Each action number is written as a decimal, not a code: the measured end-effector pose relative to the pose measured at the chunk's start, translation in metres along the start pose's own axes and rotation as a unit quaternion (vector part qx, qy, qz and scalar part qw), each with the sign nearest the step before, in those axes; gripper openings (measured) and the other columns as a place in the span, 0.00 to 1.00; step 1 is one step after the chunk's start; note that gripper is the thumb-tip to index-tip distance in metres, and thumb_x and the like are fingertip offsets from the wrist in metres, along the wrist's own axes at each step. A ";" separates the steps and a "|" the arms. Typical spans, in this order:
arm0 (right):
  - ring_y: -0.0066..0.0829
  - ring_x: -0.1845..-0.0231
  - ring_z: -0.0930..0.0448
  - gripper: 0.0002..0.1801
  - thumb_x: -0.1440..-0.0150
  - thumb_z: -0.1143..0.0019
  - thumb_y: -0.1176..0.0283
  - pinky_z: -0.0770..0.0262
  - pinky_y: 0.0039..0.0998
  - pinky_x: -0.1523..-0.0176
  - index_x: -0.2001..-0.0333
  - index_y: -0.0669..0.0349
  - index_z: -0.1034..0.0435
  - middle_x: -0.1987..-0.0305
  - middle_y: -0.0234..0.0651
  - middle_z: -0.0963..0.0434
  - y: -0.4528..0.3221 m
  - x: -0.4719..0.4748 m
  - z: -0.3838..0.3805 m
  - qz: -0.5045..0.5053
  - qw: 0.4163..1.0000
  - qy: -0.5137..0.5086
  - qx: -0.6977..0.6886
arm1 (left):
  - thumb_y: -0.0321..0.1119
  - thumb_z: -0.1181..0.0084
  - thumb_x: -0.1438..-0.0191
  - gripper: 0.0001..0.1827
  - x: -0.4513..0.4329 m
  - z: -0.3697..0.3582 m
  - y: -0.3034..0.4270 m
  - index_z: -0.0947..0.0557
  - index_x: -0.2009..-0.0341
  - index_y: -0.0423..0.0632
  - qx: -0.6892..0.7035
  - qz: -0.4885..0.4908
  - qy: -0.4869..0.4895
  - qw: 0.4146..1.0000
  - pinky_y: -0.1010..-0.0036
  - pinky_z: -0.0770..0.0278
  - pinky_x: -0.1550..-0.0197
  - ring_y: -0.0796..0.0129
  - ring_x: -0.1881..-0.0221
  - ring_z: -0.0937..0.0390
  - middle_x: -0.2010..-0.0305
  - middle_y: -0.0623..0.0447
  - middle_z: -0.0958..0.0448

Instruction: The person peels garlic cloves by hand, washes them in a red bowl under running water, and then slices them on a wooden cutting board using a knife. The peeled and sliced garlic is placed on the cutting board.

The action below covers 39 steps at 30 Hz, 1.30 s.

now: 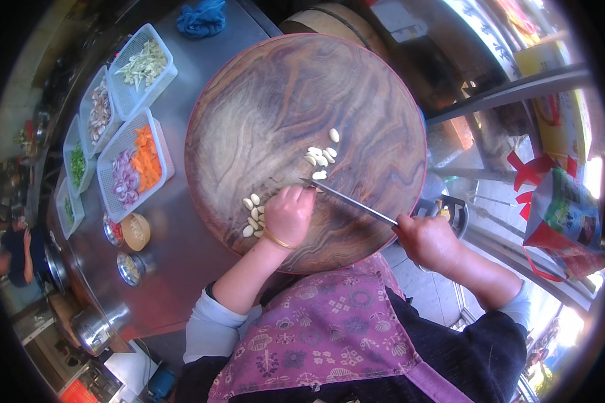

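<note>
A large round wooden chopping block (pixel 262 126) lies before me. My right hand (pixel 428 242) grips the handle of a knife (pixel 355 202) at the block's right edge, its blade reaching up and left to the fingertips of my left hand. My left hand (pixel 288 211) rests on the block with curled fingers, beside the blade's tip; a small pale piece shows by the fingertips, though what they hold is hidden. Peeled garlic cloves (pixel 321 157) lie above the knife. More cloves (pixel 252 214) sit at the left of my left hand, partly covered by it.
Plastic baskets of sliced carrot and onion (pixel 146 158), pale sliced vegetable (pixel 143 65) and chopped greens stand left on the metal table (pixel 181 262), near small bowls (pixel 135 231). A blue cloth (pixel 200 19) lies at the back. Another person (pixel 22 252) is at far left.
</note>
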State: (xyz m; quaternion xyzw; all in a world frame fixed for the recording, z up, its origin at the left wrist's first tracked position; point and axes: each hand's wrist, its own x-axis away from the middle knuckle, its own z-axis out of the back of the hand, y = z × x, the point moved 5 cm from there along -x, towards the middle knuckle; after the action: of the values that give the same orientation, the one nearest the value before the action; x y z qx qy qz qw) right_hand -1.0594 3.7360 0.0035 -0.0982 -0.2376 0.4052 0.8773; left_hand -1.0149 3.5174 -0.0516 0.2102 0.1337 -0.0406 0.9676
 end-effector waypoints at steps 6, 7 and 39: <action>0.41 0.84 0.25 0.07 0.47 0.52 0.71 0.31 0.38 0.81 0.74 0.61 0.39 0.87 0.40 0.30 0.002 0.001 -0.005 0.006 1.000 -0.014 0.020 | 0.28 0.41 0.55 0.03 0.000 -0.001 -0.001 0.21 0.73 0.47 0.008 -0.006 0.002 1.000 0.67 0.30 0.74 0.59 0.75 0.29 0.80 0.52 0.31; 0.40 0.84 0.25 0.07 0.47 0.53 0.71 0.31 0.38 0.81 0.74 0.61 0.39 0.87 0.40 0.30 0.002 0.001 -0.008 0.007 1.000 -0.015 0.021 | 0.28 0.41 0.55 0.03 0.000 -0.001 -0.001 0.21 0.73 0.47 0.007 -0.004 -0.001 1.000 0.67 0.30 0.74 0.59 0.75 0.29 0.80 0.52 0.31; 0.50 0.80 0.26 0.10 0.47 0.48 0.68 0.31 0.43 0.76 0.75 0.61 0.37 0.83 0.46 0.30 0.015 -0.014 -0.022 -0.061 0.990 0.071 -0.106 | 0.33 0.41 0.54 0.05 -0.002 0.001 -0.018 0.18 0.69 0.52 0.055 -0.023 -0.075 0.995 0.67 0.29 0.74 0.60 0.75 0.27 0.80 0.54 0.29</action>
State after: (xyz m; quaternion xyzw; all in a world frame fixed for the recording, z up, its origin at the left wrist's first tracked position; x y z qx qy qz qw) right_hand -1.0667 3.7357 -0.0259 -0.2048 -0.2216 0.3154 0.8997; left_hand -1.0188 3.5003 -0.0572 0.2560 0.0631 -0.0853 0.9608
